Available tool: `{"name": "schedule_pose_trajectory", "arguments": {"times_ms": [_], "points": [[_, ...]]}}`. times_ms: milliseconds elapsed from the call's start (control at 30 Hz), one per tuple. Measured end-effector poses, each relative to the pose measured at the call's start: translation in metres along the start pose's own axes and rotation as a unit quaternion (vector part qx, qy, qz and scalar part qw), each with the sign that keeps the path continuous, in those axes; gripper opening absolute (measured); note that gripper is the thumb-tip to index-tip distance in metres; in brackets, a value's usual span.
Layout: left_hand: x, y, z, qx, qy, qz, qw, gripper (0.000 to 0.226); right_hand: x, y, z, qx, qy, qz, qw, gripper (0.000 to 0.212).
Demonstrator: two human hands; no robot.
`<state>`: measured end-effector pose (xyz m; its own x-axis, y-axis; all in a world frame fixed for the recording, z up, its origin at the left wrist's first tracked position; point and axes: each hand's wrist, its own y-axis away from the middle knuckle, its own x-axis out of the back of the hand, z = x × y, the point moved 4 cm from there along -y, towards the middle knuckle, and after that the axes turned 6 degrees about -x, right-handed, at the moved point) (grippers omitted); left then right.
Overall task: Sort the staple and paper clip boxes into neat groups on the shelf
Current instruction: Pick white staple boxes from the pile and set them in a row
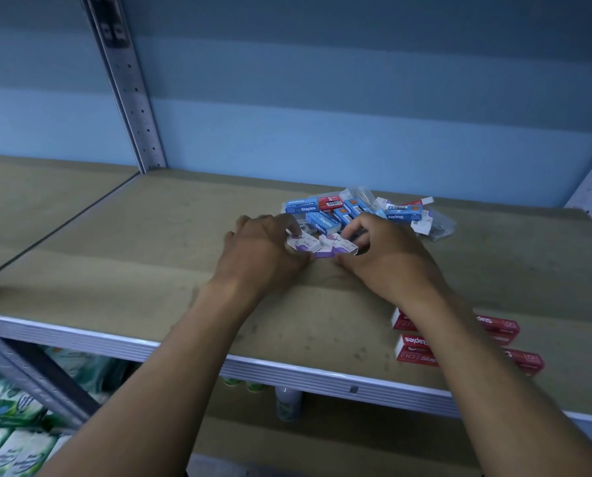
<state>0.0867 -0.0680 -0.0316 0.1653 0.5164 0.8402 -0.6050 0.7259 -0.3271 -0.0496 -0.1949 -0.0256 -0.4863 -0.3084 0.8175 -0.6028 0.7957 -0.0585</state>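
you are facing a tan shelf (pixel 115 242) against a pale blue back wall, with a perforated metal upright (pixel 129 94) at the left and green packets (pixel 8 425) on the level below. moving right, your left hand (pixel 263 251) has its fingers curled onto the left end of the white-and-purple boxes (pixel 322 246), and your right hand (pixel 380 251) pinches their right end, so both hands are closed on that small row at mid-shelf. the boxes lie flat, side by side, with their long axes running roughly left to right across the shelf, slightly skewed from one another. just behind them sits the unsorted pile of blue staple boxes (pixel 322 222), with a few red ones and clear bags (pixel 435 225) mixed in, pointing every which way. further right, near the front edge, the red staple boxes (pixel 415 349) already lie grouped, partly hidden by your right forearm. the risk, as i judge it: squeezing the row inward could buckle it and pop a middle box up, your knuckles could nudge the loose pile behind, and your right forearm could sweep the red group off the edge.
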Motion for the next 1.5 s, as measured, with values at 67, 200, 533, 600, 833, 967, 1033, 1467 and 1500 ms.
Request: {"name": "schedule_pose_trajectory", "arguments": {"times_ms": [67, 200, 533, 600, 833, 967, 1033, 1467, 1500], "points": [[0.0, 0.0, 0.0, -0.006, 0.017, 0.007, 1.0, 0.037, 0.003, 0.001, 0.001, 0.003, -0.014, 0.005, 1.0, 0.024], [0.004, 0.0, 0.004, -0.029, 0.066, 0.028, 0.997, 0.026, 0.011, 0.004, 0.007, 0.01, -0.066, 0.013, 0.998, 0.022], [0.007, 0.003, 0.015, -0.029, 0.045, 0.023, 0.998, 0.034, 0.028, 0.011, 0.017, 0.028, -0.13, 0.006, 0.991, 0.014], [0.007, 0.003, 0.018, -0.035, 0.035, 0.026, 0.998, 0.034, 0.03, 0.011, 0.019, 0.033, -0.133, 0.0, 0.991, 0.021], [0.01, 0.003, 0.023, -0.024, -0.039, 0.034, 0.998, 0.034, 0.03, 0.012, 0.023, 0.018, -0.178, -0.029, 0.983, 0.038], [0.012, 0.007, 0.028, -0.002, -0.123, 0.031, 0.992, 0.038, 0.037, 0.017, 0.02, 0.052, -0.155, -0.019, 0.986, 0.04], [0.014, 0.009, 0.029, 0.02, -0.141, 0.016, 0.99, 0.045, 0.041, 0.02, 0.018, 0.072, -0.133, -0.014, 0.988, 0.039], [0.012, 0.014, 0.019, 0.114, -0.105, -0.072, 0.985, 0.058, 0.026, 0.021, 0.019, 0.129, -0.039, -0.089, 0.987, 0.047], [0.012, 0.014, 0.019, 0.113, -0.102, -0.072, 0.986, 0.058, 0.025, 0.021, 0.019, 0.13, -0.034, -0.093, 0.987, 0.046]]}}
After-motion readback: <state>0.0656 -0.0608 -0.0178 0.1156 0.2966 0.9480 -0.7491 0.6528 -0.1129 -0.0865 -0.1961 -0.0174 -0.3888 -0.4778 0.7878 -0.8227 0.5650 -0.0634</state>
